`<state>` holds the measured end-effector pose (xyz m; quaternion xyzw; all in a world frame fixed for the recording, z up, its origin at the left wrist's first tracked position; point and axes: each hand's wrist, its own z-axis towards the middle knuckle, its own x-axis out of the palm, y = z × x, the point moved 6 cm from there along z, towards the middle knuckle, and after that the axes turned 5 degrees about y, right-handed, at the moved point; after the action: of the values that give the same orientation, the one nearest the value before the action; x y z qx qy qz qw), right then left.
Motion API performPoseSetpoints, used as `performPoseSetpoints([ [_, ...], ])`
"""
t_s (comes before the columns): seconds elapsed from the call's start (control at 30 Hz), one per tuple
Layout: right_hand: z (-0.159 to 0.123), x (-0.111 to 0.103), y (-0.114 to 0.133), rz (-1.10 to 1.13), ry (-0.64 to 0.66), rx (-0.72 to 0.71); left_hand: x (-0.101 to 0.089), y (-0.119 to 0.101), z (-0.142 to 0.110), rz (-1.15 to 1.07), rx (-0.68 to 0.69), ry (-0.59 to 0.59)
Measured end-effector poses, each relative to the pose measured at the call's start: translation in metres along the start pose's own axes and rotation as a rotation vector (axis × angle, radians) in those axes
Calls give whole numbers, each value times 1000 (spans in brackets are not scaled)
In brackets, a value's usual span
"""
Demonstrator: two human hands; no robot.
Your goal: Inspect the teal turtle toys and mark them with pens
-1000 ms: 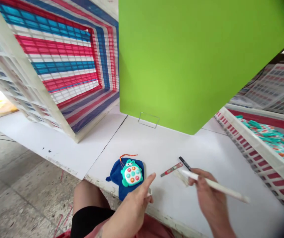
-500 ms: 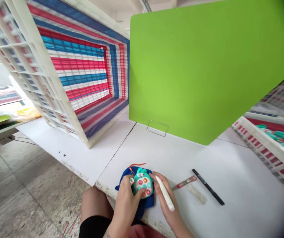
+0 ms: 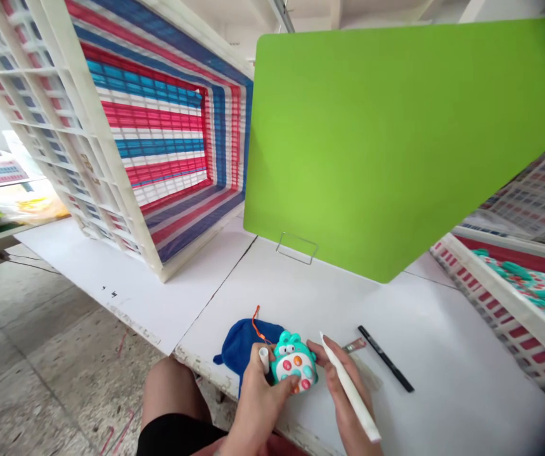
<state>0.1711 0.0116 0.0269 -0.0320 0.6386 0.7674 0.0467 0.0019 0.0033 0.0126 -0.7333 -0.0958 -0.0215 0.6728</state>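
Note:
My left hand (image 3: 259,398) is closed around a teal cartoon-animal toy (image 3: 296,362) with big eyes and red, orange and teal round buttons on a white belly. Between its fingers it also has a small white pen cap (image 3: 263,359). An orange cord (image 3: 256,324) loops from the toy over a dark blue cloth (image 3: 238,345), which lies flat at the table edge. My right hand (image 3: 341,373) grips a white pen (image 3: 354,399), its thin tip pointing up and away from me. Fingers of this hand are close to the toy's right side; whether they touch is unclear.
A red-handled cutter (image 3: 354,345) and a black pen (image 3: 386,359) lie right of my hands. A green board (image 3: 372,145) stands behind, with a wire stand (image 3: 296,258) at its foot. A striped-lined crate (image 3: 156,253) is at left; a basket (image 3: 495,285) of teal toys at right.
My left hand has moved the toy rightward, partly off the blue cloth, baring more of it. My right hand has shifted right with the white pen. The camera view has turned slightly.

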Motion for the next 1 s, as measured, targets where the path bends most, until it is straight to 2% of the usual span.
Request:
performPoseSetpoints([
  [0.17,-4,-23,-1,-43,-157,-41,7,7,-3,1,-28,107],
  [0.4,2,-7,-11,165,-96,28,10,15,-3,115,-49,113],
  [0.67,6,9,-3,107,12,54,10,5,-4,271,-69,71],
  [0.77,6,7,-4,98,-3,59,13,4,-5,325,-91,124],
  [0.9,4,-5,-5,100,-53,40,15,-15,-9,535,88,182],
  [1.0,0,-9,7,139,-14,-21,15,-27,-9,777,175,196],
])
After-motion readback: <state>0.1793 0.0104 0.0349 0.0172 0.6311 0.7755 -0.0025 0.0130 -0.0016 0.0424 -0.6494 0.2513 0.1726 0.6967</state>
